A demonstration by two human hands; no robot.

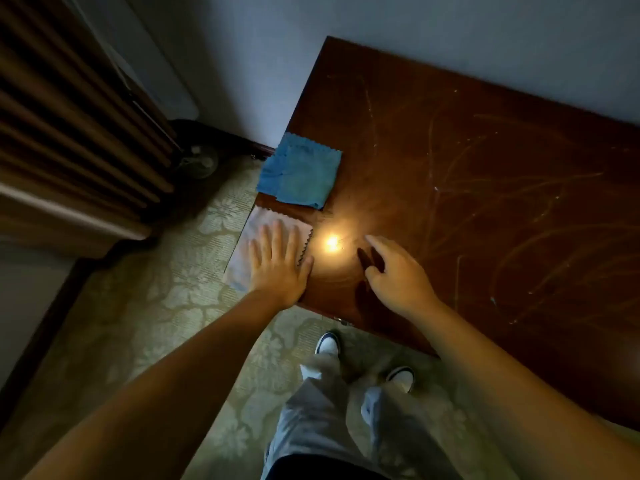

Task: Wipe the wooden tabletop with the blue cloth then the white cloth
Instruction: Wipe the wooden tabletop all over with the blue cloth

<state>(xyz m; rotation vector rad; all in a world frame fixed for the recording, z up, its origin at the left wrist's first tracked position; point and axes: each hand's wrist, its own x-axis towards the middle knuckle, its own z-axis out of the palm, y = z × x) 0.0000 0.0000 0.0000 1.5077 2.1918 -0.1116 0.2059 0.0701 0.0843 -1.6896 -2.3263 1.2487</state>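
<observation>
— So, where are the cloths?

— Both sit at the left end of the wooden tabletop (485,161). The blue cloth (300,172) lies folded at the left edge, its left side hanging a little over it. The white cloth (258,237) is just nearer, also overhanging the left edge, with a zigzag border on its right side.

— And the hands?

— The left hand (280,268) lies flat on the white cloth, fingers spread wide, covering much of it (so its near part is hidden). The right hand (398,275) is apart to the right, above the bare wood, loosely open with the forefinger pointing far-left, holding nothing. Whether it touches the surface I cannot tell.

— Anything hard to make out?

— A bright reflected spot of light (332,242) glares between the hands. Pale streaks (519,188) cross the wood to the right. The table's right end is cut off. A dark round thing (199,161) on the patterned carpet (138,306) by the wall is too dim to name.

— Any containers?

— None that I can make out.
</observation>
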